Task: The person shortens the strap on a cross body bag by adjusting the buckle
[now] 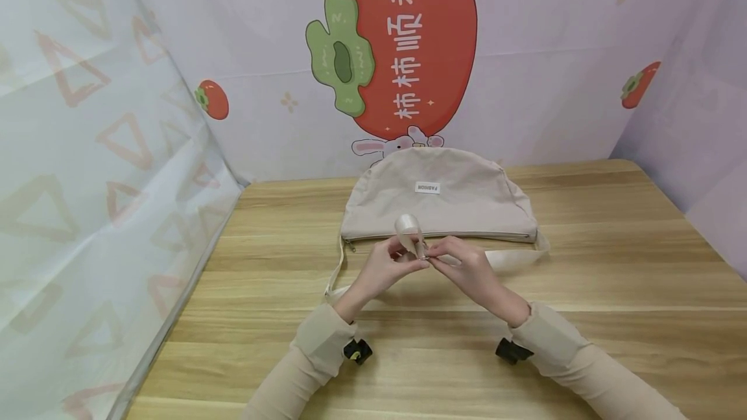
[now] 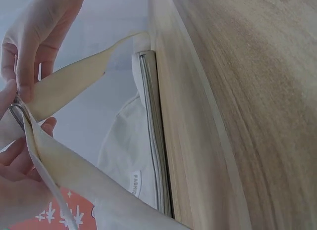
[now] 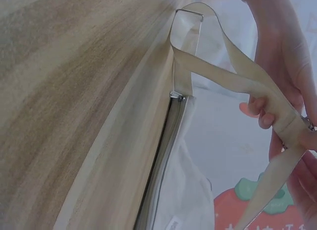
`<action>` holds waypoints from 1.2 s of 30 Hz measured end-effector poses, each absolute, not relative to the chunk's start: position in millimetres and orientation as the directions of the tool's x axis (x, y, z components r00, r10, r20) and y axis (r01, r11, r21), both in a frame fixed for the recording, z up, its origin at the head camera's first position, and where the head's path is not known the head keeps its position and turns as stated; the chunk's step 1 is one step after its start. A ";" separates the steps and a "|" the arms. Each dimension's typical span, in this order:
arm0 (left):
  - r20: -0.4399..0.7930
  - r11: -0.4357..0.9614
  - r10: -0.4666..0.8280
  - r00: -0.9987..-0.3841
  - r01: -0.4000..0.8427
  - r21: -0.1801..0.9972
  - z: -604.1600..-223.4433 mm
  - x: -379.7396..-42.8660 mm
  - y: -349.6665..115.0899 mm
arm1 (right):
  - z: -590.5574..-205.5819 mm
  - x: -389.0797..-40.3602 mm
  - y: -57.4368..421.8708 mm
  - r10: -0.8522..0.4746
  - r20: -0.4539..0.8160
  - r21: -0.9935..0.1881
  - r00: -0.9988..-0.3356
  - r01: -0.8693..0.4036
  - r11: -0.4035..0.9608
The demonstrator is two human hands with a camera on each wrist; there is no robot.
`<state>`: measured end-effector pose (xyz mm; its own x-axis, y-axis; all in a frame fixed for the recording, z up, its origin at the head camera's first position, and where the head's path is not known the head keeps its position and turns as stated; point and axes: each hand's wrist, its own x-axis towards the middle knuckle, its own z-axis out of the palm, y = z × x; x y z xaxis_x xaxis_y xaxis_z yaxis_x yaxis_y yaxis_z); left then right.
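A beige fabric bag (image 1: 443,209) with a white label lies on the table, its zipper (image 2: 151,101) side facing the person. Its shoulder strap (image 3: 247,86) is lifted in front of the bag and forms a small upright loop (image 1: 407,224) over the hands. My left hand (image 1: 382,271) pinches the strap beside a small metal buckle (image 3: 308,123). From the other side, my right hand (image 1: 469,268) pinches the strap at the same buckle, fingertips close to the left ones. The fingers partly hide the buckle.
A metal strap slider (image 3: 190,12) sits on the strap near the bag's left end, by the zipper pull (image 3: 176,95). The wooden table (image 1: 613,290) meets a printed cloth backdrop (image 1: 525,102) behind the bag and a patterned cloth (image 1: 87,212) at left.
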<state>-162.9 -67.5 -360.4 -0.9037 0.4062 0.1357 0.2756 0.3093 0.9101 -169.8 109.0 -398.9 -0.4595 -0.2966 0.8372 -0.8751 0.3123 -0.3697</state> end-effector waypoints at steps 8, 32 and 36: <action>0.135 0.322 0.395 -0.909 0.275 0.906 -369.1 -166.3 -73.2 | -398.5 -171.8 111.3 -0.260 0.872 -0.314 -0.414 -0.882 0.351; 0.254 0.449 0.375 -0.891 0.415 0.791 -396.7 -175.3 -103.0 | -395.0 -171.3 128.1 -0.234 0.862 -0.362 -0.450 -0.869 0.338; 0.264 0.466 0.373 -0.889 0.426 0.775 -397.6 -174.1 -111.1 | -394.5 -172.2 129.8 -0.228 0.878 -0.331 -0.420 -0.879 0.344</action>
